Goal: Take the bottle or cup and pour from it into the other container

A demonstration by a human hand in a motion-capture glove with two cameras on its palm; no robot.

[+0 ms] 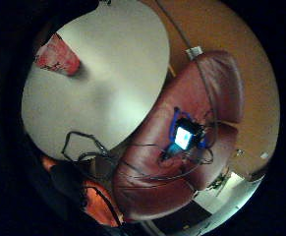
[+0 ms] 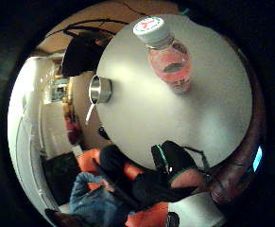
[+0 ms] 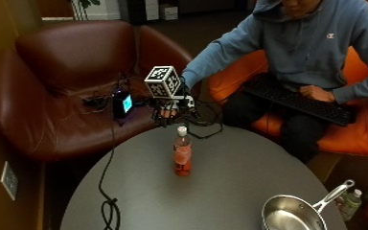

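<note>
A clear bottle [image 3: 183, 155] of pink liquid with a white cap stands upright near the far side of the round grey table [image 3: 235, 182]. It also shows in both palm views [image 2: 167, 56] [image 1: 58, 55]. My gloved right hand [image 3: 169, 109] hovers just beyond and above the bottle, over the table's far edge. Its fingers hang down relaxed and hold nothing. A steel saucepan [image 3: 292, 213] with a long handle sits at the table's near right edge, seen too in the thumb side view [image 2: 100, 90].
A brown leather armchair [image 3: 63, 96] stands behind the table with a small lit device [image 3: 121, 103] on its seat. A black cable [image 3: 109, 201] runs over the table's left part. The person's bare hand [image 3: 316, 92] rests on a keyboard [image 3: 292, 100].
</note>
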